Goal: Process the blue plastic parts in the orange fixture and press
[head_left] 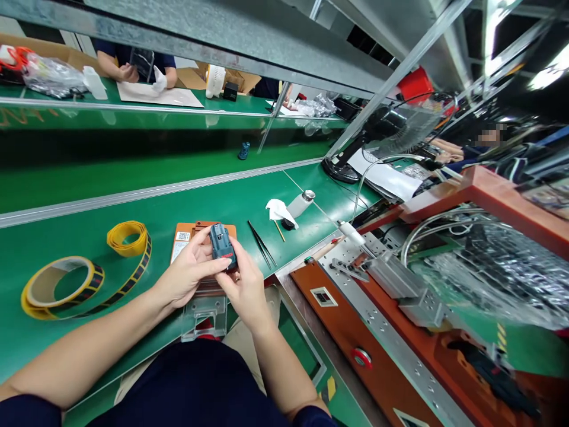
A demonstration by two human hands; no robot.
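Both hands hold a small dark-blue battery pack [219, 240] with red lettering, above an orange-brown fixture [231, 229] on the green bench. My left hand [192, 270] grips its left side, thumb across the lower front. On the other side, my right hand [243, 279] closes round the right edge, with its thumb near the bottom end. Part of the fixture is hidden behind the hands; a clear plastic bracket [205, 317] shows at its near side. Black tweezers [262, 244] lie to the right. Two yellow-edged label rolls, a larger roll [33, 290] and a smaller roll [114, 238], are at left.
Beyond the tweezers are a white cloth [278, 209], a wooden stick [280, 230] and a bottle with a metal top [300, 203]. Another blue pack [243, 150] stands on the green belt. Machinery with a metal cylinder [391, 271] fills the right; co-workers sit across and at right.
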